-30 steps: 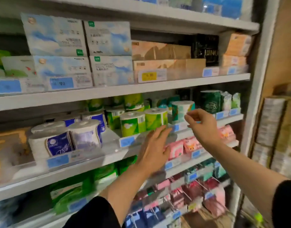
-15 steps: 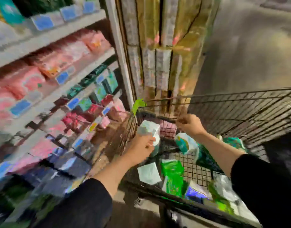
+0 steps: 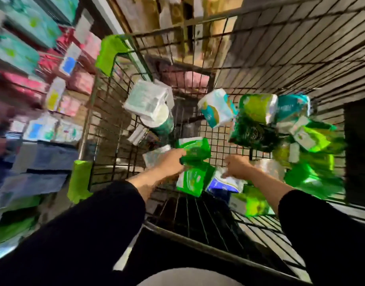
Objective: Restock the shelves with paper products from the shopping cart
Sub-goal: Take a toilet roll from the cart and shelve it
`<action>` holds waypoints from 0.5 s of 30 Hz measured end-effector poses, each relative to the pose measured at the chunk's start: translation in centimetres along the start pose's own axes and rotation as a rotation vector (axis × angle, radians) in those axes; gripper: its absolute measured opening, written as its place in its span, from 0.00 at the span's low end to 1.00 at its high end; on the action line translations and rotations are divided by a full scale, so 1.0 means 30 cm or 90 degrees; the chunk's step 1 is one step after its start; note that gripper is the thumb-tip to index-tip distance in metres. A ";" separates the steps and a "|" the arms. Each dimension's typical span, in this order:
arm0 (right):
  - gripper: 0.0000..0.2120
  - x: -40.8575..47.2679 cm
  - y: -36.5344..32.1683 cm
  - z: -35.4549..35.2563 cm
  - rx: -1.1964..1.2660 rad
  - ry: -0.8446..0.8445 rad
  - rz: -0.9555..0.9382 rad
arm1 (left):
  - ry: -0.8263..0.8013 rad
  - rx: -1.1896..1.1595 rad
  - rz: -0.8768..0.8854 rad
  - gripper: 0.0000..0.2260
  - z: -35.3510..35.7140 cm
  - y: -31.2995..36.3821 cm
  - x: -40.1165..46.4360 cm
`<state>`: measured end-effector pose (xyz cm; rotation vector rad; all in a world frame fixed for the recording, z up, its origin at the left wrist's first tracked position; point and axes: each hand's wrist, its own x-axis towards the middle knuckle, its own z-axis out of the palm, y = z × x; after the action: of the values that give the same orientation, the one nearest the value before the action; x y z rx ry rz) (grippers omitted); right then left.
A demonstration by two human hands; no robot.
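Observation:
I look down into a black wire shopping cart (image 3: pixel 280 50) holding several paper packs. My left hand (image 3: pixel 169 164) reaches into its middle, fingers closed on the lower corner of a bright green tissue pack (image 3: pixel 196 148). A second green pack (image 3: pixel 190 180) lies just below it. My right hand (image 3: pixel 237 167) hangs curled over a white and blue pack (image 3: pixel 223 183); motion blur hides whether it holds it. More packs lie deeper in: a white pack (image 3: pixel 147 101) on a dark green roll (image 3: pixel 164 125), a white and teal pack (image 3: pixel 216 108), and green packs (image 3: pixel 257 108).
Shelves (image 3: pixel 22 58) with teal, pink and blue packs run along the left, close to the cart. Green plastic bumpers (image 3: pixel 110 52) cap the cart's left corners. Stacked brown bales (image 3: pixel 148 15) stand beyond the cart's far end. Dark floor lies at right.
My view swung from the shelf down into the cart. Both hands left the shelf. The left let go of a white pack and now grips a green one; the right dropped from the cart rim.

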<state>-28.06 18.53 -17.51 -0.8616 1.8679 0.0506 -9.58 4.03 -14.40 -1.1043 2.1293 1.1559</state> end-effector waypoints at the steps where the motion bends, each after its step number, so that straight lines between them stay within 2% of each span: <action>1: 0.18 0.003 0.036 0.028 -0.017 -0.030 0.008 | -0.039 0.008 -0.002 0.22 0.026 0.017 0.016; 3: 0.20 -0.002 0.081 0.063 -0.003 -0.072 0.014 | -0.113 0.024 -0.008 0.21 0.079 0.040 0.036; 5: 0.26 0.005 0.104 0.085 0.013 -0.099 0.005 | -0.145 0.025 -0.012 0.22 0.121 0.067 0.020; 7: 0.33 0.012 0.115 0.101 0.033 -0.099 -0.014 | -0.140 0.020 0.004 0.23 0.154 0.085 0.003; 10: 0.37 0.004 0.123 0.123 0.043 -0.086 -0.017 | -0.130 0.040 -0.010 0.17 0.166 0.123 -0.025; 12: 0.38 -0.011 0.127 0.123 0.048 -0.058 -0.019 | -0.124 0.021 -0.003 0.23 0.155 0.134 -0.035; 15: 0.43 -0.032 0.134 0.093 0.090 0.012 -0.042 | -0.113 0.007 0.035 0.37 0.139 0.141 -0.038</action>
<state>-27.99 23.16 -19.37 -0.8266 1.8353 -0.1298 -12.31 9.38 -13.85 -0.9068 2.0378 1.2176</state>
